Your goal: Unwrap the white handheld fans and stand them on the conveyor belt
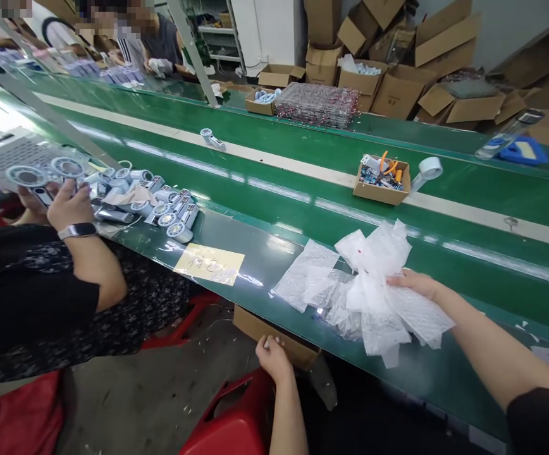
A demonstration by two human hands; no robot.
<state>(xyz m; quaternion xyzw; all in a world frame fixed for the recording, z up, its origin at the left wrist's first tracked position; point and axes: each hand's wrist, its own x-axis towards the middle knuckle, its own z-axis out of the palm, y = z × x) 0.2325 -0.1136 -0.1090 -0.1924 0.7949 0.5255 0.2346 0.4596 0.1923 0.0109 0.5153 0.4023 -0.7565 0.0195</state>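
Note:
My right hand (414, 282) is closed around a bunch of crumpled white plastic packing bags (374, 284), just above the green tabletop (260, 253). Several of these thin, translucent bags fan out to the left and hang toward the table's near edge. Below that edge, my left hand (274, 357) has its fingers curled in front of a cardboard box (279, 335). Something small and pale shows at those fingertips, too small to make out. A yellow paper label with handwriting (210, 264) lies left of the bags.
Light-blue handheld devices with round heads (170, 212) lie piled at left, where a co-worker's hand (70, 205) holds some. On the green conveyor (279, 167) stand a small box of parts (381, 180) and a device (212, 139). A red stool (236, 417) is below.

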